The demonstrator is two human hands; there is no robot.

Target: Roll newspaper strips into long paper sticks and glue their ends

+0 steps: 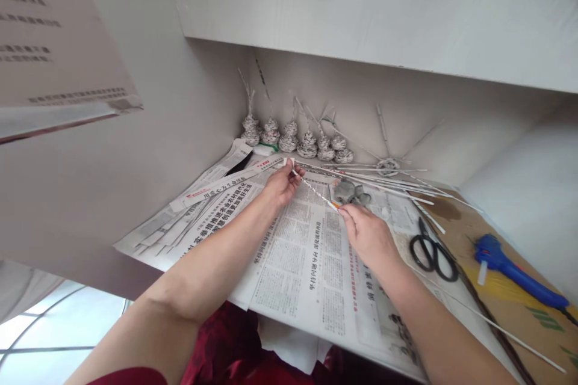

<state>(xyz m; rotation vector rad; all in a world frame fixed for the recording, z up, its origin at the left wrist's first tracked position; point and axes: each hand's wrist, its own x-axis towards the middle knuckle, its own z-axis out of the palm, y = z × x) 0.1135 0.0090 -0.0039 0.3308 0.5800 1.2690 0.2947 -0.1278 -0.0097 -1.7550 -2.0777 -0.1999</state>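
Note:
A thin twisted newspaper tube runs slantwise between my two hands above the newspaper-covered table. My left hand pinches its far end, where a flat newspaper strip trails off to the left. At the near end, my right hand has its fingers closed around the tube. A small orange bit shows on the tube beside the right fingertips; I cannot make out what it is. Just beyond the right hand lies a grey crumpled lump. Spread newspaper lies under both hands.
Black-handled scissors and a blue glue gun lie at the right. Along the back wall stand several woven paper gourds. A woven paper piece with spokes sits near several paper sticks. Cut newspaper strips fan out at left.

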